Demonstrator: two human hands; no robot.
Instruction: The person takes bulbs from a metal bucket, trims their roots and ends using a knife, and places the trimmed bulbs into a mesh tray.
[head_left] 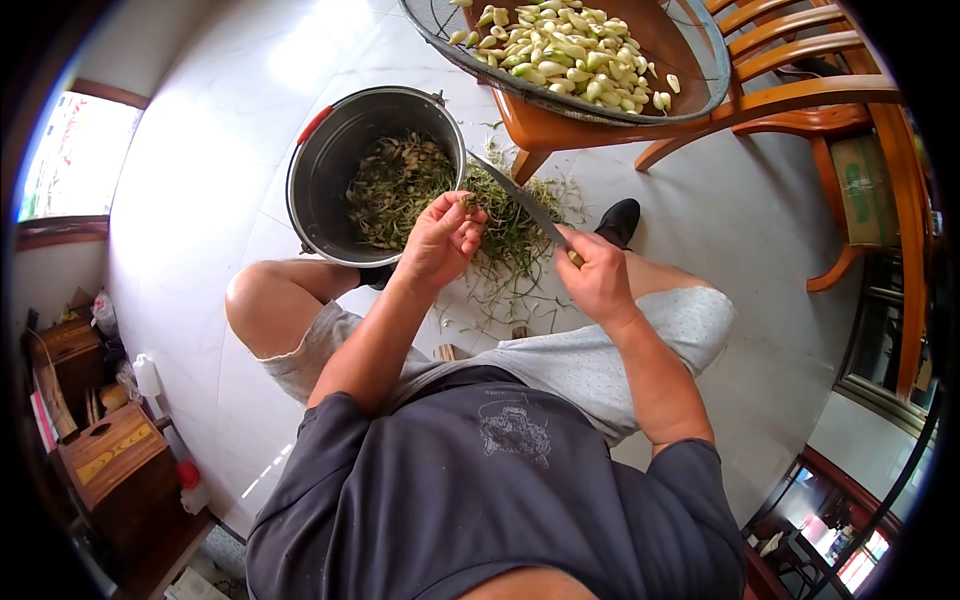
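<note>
Head view: the left hand (440, 240) pinches a small piece (469, 203); the right hand (598, 278) grips a knife (532, 208). Many pale bulbs (590, 62) look finished in the far-right basket (716, 70); brownish clumps (395, 190) at left seem untrimmed.

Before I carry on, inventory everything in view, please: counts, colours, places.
floor: one, whitish, throughout
bucket: one, grey, left of centre
trimmings: uncountable, green-brown, inside and beside bucket
chairs: at least two, orange-brown, upper right
basket: one, grey-rimmed, atop a chair
bulbs: many, pale yellow-green, in basket
carton: one, brown-green, right
wooden boxes: two, brown, lower left
knife: one, grey, centre
small piece: one, brownish, centre
shirt: one, dark grey, bottom
shorts: one pair, pale grey, below centre
shoes: two, black, near bucket and trimmings
left hand: one, bare, holding small piece
right hand: one, bare, gripping knife
</note>
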